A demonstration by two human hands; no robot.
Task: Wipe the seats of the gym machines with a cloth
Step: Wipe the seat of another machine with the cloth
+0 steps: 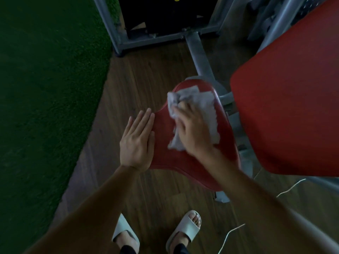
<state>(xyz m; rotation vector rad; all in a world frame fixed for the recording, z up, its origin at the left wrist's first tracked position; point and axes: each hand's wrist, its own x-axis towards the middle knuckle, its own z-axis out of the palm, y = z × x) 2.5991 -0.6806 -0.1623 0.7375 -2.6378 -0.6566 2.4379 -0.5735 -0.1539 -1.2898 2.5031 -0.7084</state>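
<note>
One cloth (204,106) gripped by right hand (192,132), left hand (137,142) flat on one seat (166,159)

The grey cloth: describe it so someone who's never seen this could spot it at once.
Start at the big red padded backrest on the right; just left of it sits a smaller red padded seat. The crumpled pale grey cloth lies on that seat under the right hand. It is the only soft, wrinkled thing among smooth red pads.
</note>
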